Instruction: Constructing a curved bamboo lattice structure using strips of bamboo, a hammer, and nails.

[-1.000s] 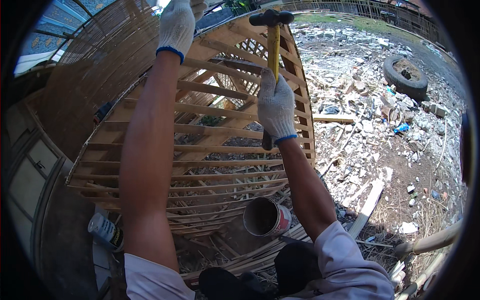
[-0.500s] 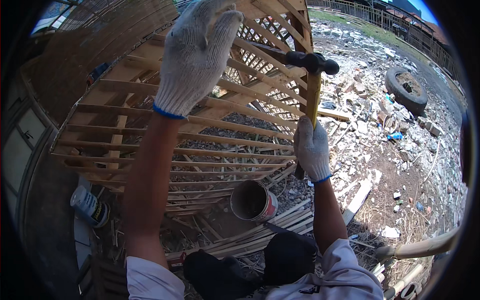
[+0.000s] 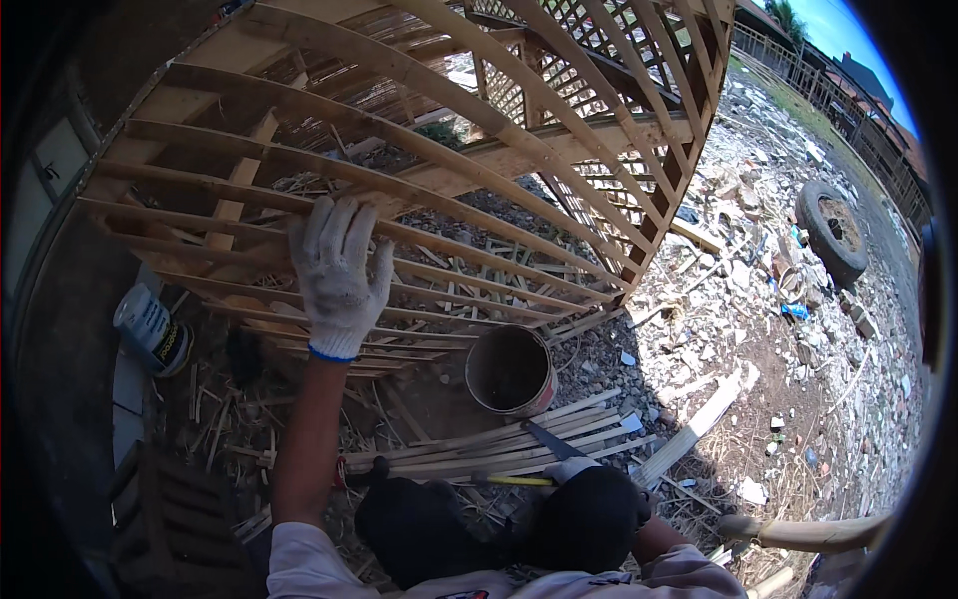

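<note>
My left hand [image 3: 341, 268], in a white knit glove with a blue cuff, lies palm down with fingers spread on the wooden slats [image 3: 444, 232] of a large slatted frame. Down by my right knee, my right hand [image 3: 570, 468], also gloved, is mostly hidden behind the dark trouser leg. From it a hammer [image 3: 517, 481] points left, its yellow shaft showing low over the ground; the fingers around its grip are hidden. Just beyond that hand, a grey saw blade [image 3: 548, 437] lies on a bundle of thin wooden strips [image 3: 479, 455].
An open bucket [image 3: 548, 390] stands beyond the strips. A paint can [image 3: 155, 329] stands at left. Rubble [image 3: 733, 270] covers the ground at right, with an old tyre [image 3: 832, 232] and a plank [image 3: 691, 426]. A thick pole [image 3: 798, 532] lies at lower right.
My left hand has come down from above the frame onto its slats. My right hand has lowered the hammer from upright in front of the frame to beside my knee. The view has shifted.
</note>
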